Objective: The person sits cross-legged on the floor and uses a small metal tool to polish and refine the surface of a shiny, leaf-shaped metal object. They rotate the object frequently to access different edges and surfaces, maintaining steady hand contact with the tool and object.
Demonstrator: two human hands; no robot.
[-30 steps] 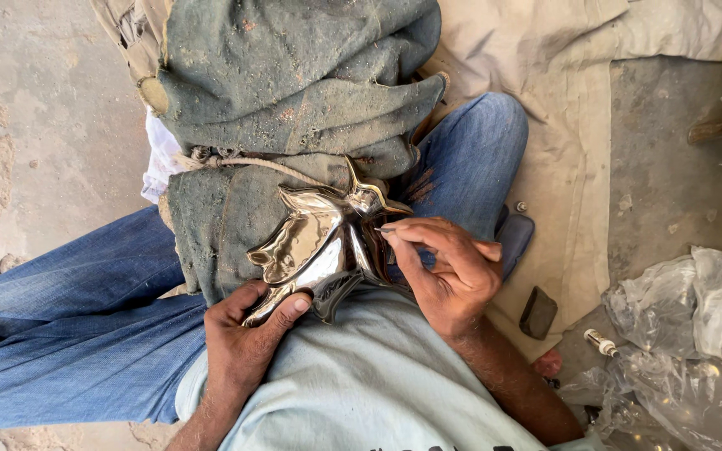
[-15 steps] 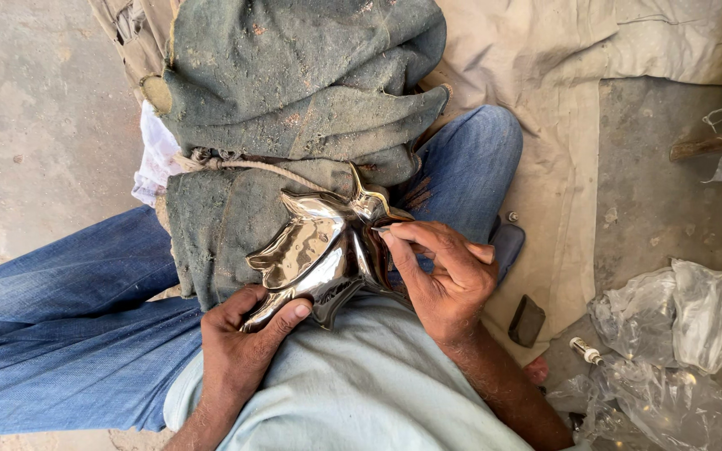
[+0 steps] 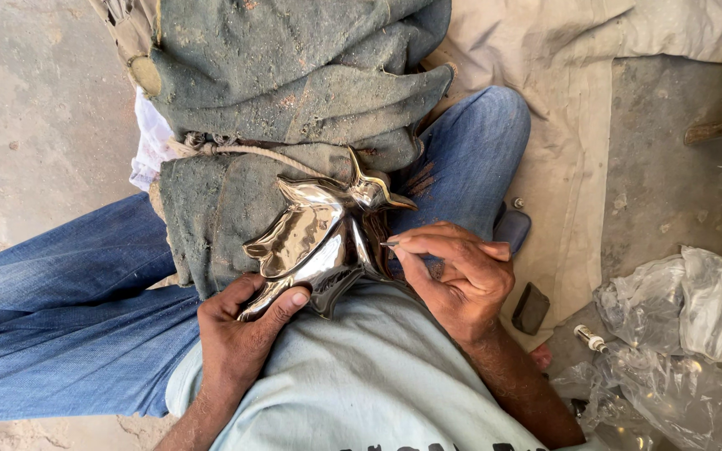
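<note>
A shiny silver metal bird figure [image 3: 315, 238] lies on a dusty green cloth bundle [image 3: 294, 92] between my knees. My left hand [image 3: 240, 334] grips the figure's lower end, thumb pressed on the metal. My right hand [image 3: 453, 276] is closed around a thin pointed metal tool [image 3: 390, 245], its tip touching the figure's right side just under the beak. My legs are in blue jeans [image 3: 60, 317], and the figure's bottom rests against my light shirt.
Crumpled clear plastic bags [image 3: 678, 334] lie on the floor at right, with a small bottle [image 3: 588, 338] and a dark flat stone [image 3: 531, 307] beside them. A beige cloth [image 3: 578, 125] covers the floor at upper right. Bare concrete shows at left.
The right hand has shifted slightly lower on the figure's side with the tool; the left hand keeps its grip. The view has drifted a little.
</note>
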